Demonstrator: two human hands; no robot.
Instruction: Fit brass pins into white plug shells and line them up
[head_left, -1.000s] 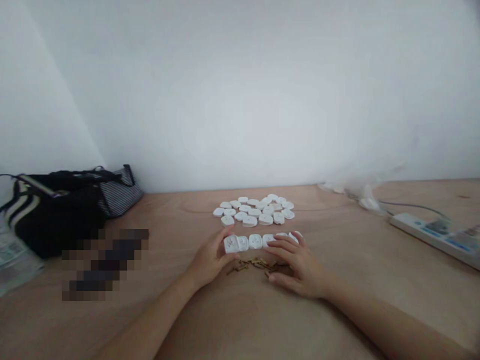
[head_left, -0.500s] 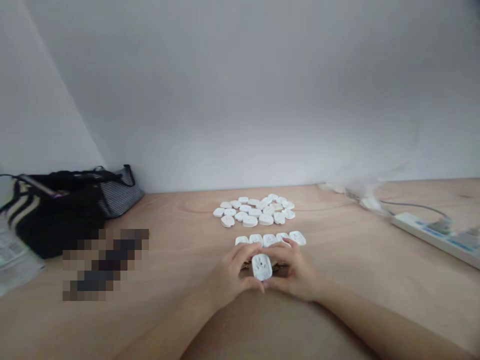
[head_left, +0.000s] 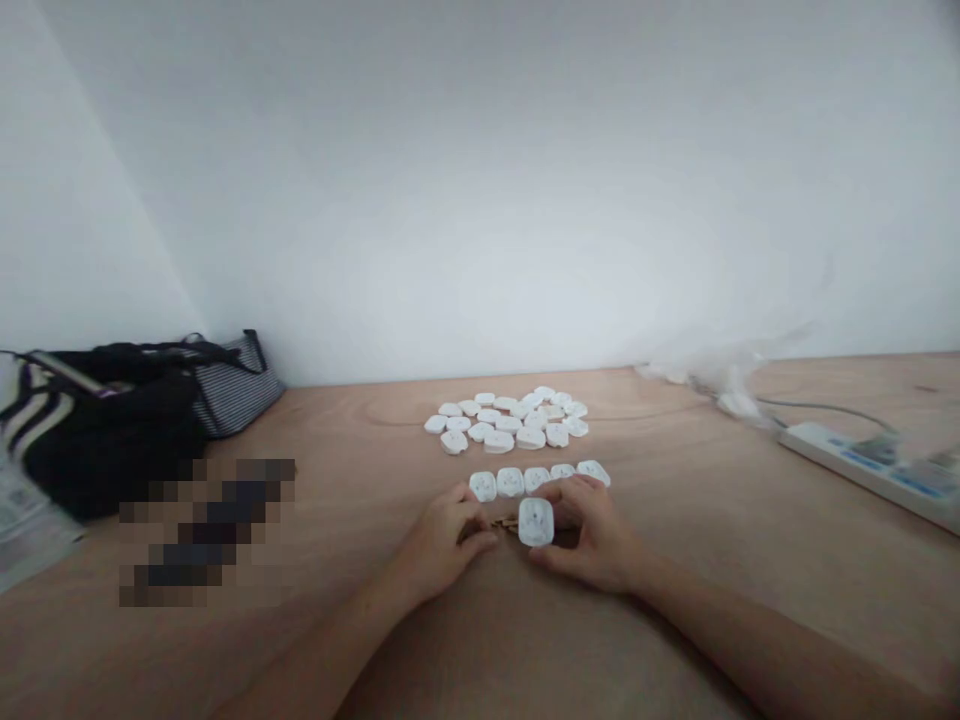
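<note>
Between the thumb and fingers of my right hand point(head_left: 592, 535) is a white rounded-square piece point(head_left: 536, 522) with small dark marks on its face. To its left, my left hand point(head_left: 448, 535) is apart from the piece, its fingers curved and spread with nothing between them. Small brown bits point(head_left: 504, 523) lie on the table between my hands, partly hidden by the held piece. Just beyond my hands, several similar white pieces point(head_left: 510, 482) stand in a row. Farther back lies a loose cluster of more white pieces point(head_left: 499, 441).
A black bag point(head_left: 112, 430) with a striped part sits at the left on the wooden table point(head_left: 360, 450), near a blurred-out dark object point(head_left: 217, 530). At the right are a white power strip point(head_left: 862, 465) and clear plastic point(head_left: 720, 380) by the wall.
My left hand has let go of the white piece and moved left. My right hand still holds the piece, now slightly farther right and more upright.
</note>
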